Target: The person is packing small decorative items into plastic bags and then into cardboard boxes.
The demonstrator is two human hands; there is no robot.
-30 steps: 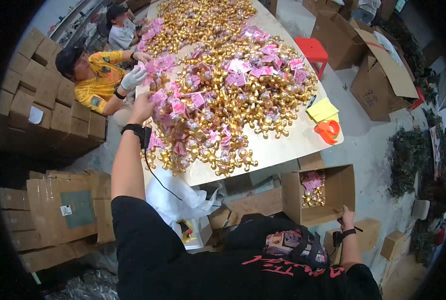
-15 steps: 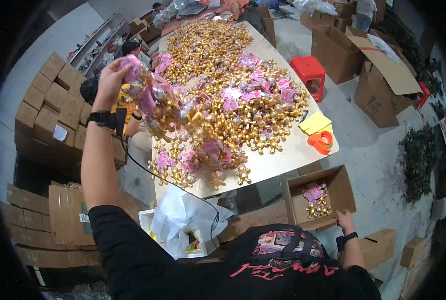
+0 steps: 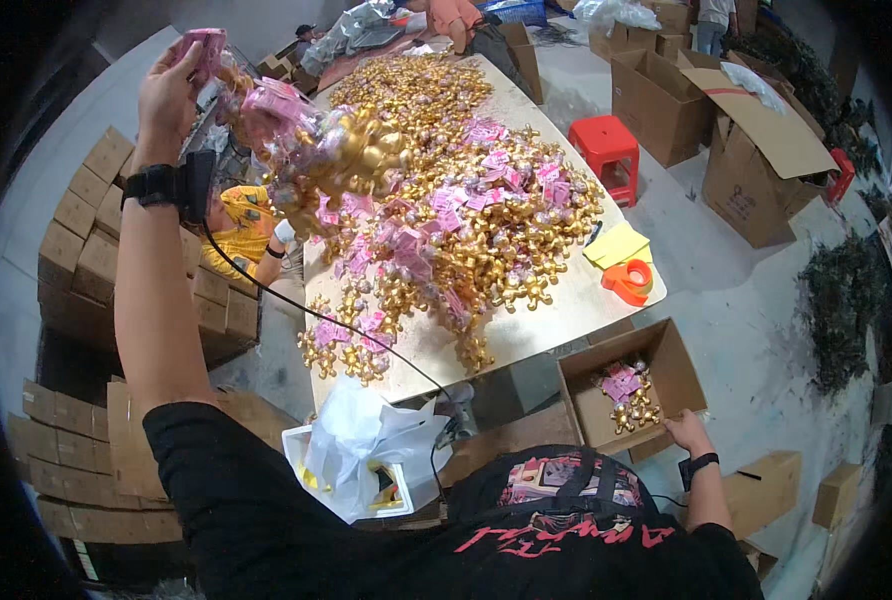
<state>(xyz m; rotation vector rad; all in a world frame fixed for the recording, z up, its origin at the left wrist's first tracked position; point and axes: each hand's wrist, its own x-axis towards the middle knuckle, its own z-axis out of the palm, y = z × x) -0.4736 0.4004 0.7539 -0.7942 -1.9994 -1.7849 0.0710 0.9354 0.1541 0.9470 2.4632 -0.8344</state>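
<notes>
My left hand (image 3: 166, 100) is raised high above the table's left side, closed on the pink tags of a hanging bunch of gold bear charms (image 3: 366, 150) in clear wrapping. Below it, a large heap of similar gold charms (image 3: 506, 250) with pink tags spreads over the pale table (image 3: 576, 305). At the lower right, my right hand (image 3: 688, 432) grips the near right edge of an open cardboard box (image 3: 678, 372). Inside that box lie a few gold charms (image 3: 636, 412) with pink tags.
Orange tape (image 3: 628, 283) and yellow paper (image 3: 618, 246) lie at the table's right edge. A red stool (image 3: 606, 150) stands beyond. A white bin (image 3: 296, 445) with a plastic bag is below the table. A person in yellow (image 3: 241, 235) sits at left; cartons (image 3: 96, 210) are stacked behind.
My left hand has risen up and to the left, lifting the bunch of charms higher off the heap. My right hand stays on the box edge.
</notes>
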